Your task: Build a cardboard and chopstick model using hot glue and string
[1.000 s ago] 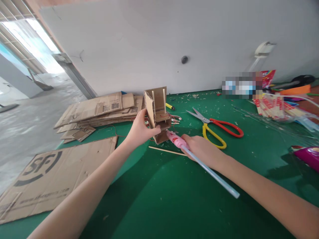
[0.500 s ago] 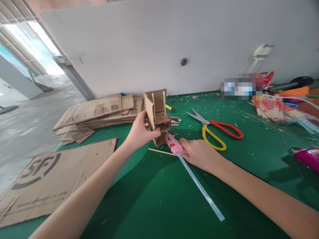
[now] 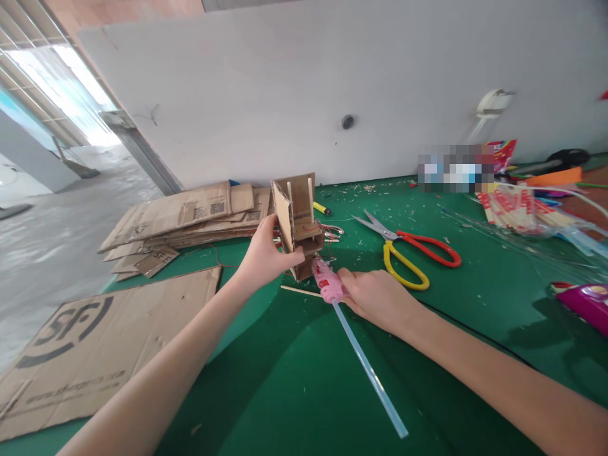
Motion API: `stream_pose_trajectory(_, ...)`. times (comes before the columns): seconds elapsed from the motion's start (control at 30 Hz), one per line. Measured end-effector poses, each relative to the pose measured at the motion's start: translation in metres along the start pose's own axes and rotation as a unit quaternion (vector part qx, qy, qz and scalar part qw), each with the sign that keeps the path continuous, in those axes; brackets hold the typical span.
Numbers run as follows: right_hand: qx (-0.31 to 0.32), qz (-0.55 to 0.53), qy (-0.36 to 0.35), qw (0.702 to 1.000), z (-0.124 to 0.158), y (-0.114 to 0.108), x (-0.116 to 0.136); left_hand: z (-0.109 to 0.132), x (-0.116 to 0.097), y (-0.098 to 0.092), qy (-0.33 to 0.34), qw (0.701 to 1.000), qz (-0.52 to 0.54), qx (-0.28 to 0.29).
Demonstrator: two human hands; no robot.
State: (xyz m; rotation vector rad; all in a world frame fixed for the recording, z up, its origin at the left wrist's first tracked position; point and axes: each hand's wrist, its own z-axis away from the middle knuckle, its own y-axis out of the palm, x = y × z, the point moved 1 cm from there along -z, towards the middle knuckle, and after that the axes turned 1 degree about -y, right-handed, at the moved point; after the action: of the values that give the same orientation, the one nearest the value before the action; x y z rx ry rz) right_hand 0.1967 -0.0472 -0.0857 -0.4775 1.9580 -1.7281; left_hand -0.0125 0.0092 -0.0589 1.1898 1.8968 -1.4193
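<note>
My left hand (image 3: 272, 253) grips the left side of a small cardboard structure (image 3: 284, 218), thumb in front. Two thin wooden sticks (image 3: 310, 199) stand upright in its top part, and it has open box-like compartments below. My right hand (image 3: 373, 292) is closed around a pink hot glue gun (image 3: 327, 280). The gun's nozzle end is at the lower compartment of the structure; whether it touches cannot be made out. A long translucent glue stick (image 3: 370, 370) sticks out of the gun's back. Beneath them a wooden stick (image 3: 300, 291) lies on the green table (image 3: 266, 380).
Scissors (image 3: 392, 235) with red and yellow handles lie open at the right. Cardboard sheets (image 3: 190, 209) are stacked at the back left, with a large printed sheet (image 3: 114, 348) in front. A yellow tube-like item (image 3: 322, 208), wooden sticks in packaging (image 3: 508, 212) and a purple object (image 3: 584, 303) lie around.
The glue gun's rear and its glue stick have swung slightly left, and my right hand has shifted a little left and down. My left hand still holds the cardboard structure.
</note>
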Motion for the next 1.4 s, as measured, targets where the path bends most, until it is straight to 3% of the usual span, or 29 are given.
stream_pose_trajectory(0.33, 0.031, -0.006, 0.008, 0.999, -0.0012, -0.0048, 0.0010, 0.0006, -0.0011, 0.0004, 0.010, 1.000, -0.023, -0.003)
stream_pose_trajectory(1.4, 0.016, -0.005, 0.008, 1.000, -0.0012, -0.0015, 0.0014, 0.0023, -0.0029, 0.0019, 0.018, 0.999, -0.043, -0.010)
